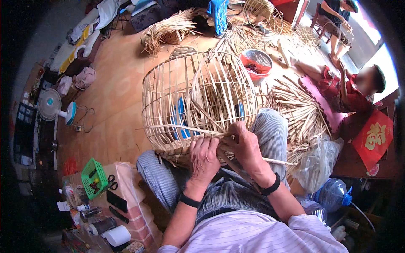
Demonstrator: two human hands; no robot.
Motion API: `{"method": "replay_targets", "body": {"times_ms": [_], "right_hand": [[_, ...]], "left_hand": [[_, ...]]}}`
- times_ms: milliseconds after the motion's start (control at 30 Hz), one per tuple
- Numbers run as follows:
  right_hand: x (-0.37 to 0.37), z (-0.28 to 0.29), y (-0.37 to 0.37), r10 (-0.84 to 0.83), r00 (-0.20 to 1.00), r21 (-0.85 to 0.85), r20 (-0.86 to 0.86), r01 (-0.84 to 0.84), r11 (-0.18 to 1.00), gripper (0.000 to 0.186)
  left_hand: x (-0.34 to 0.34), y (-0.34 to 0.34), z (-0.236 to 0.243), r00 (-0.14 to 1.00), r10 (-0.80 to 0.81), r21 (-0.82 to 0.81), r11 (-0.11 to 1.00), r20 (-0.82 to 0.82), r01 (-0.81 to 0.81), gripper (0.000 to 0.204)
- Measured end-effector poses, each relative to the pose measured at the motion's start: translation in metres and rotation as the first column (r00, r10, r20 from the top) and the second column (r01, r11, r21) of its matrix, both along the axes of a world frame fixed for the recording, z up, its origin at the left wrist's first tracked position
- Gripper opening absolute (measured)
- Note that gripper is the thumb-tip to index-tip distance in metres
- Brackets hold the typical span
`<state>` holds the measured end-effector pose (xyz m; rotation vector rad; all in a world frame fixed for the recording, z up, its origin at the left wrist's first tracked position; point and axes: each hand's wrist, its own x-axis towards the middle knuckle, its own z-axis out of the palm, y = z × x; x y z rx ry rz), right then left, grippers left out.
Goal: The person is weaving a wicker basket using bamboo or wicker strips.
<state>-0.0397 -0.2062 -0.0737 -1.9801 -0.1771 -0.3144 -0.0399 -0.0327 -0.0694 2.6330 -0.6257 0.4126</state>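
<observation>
A half-woven bamboo basket with open upright ribs lies on its side across my knees. My left hand presses on its woven rim at the lower edge, fingers curled over the strips. Close beside it, my right hand pinches a thin bamboo strip that runs out to the right past my wrist. Another long strip crosses the ribs just above my hands. Both wrists wear black bands.
Piles of bamboo strips lie on the floor to the right and at the back. A red-rimmed sieve stands behind the basket. A green basket, scissors and tape sit lower left; a fan stands left. Two other people sit at the right.
</observation>
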Motion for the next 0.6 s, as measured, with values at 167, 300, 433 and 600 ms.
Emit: {"method": "replay_targets", "body": {"times_ms": [167,300,433,600], "right_hand": [[-0.001,-0.008,-0.004,-0.012,1.000,0.027,0.016,0.012,1.000,0.027],[0.036,0.003,-0.026,0.001,0.966,0.365,-0.260,0.097,0.926,0.025],[0.071,0.021,-0.027,0.128,0.934,0.581,-0.333,0.096,0.808,0.030],[0.004,-0.009,-0.055,0.122,0.866,0.519,-0.485,0.173,0.837,0.030]], "left_hand": [[0.000,-0.001,-0.001,1.000,-0.008,-0.030,0.999,0.003,0.009,0.020],[-0.001,-0.009,-0.005,0.999,0.031,-0.010,0.999,-0.017,-0.031,0.031],[-0.003,-0.005,-0.011,0.995,0.094,0.020,0.995,0.042,-0.095,0.044],[0.001,-0.004,-0.002,0.993,0.020,-0.042,0.999,-0.118,-0.025,0.040]]}}
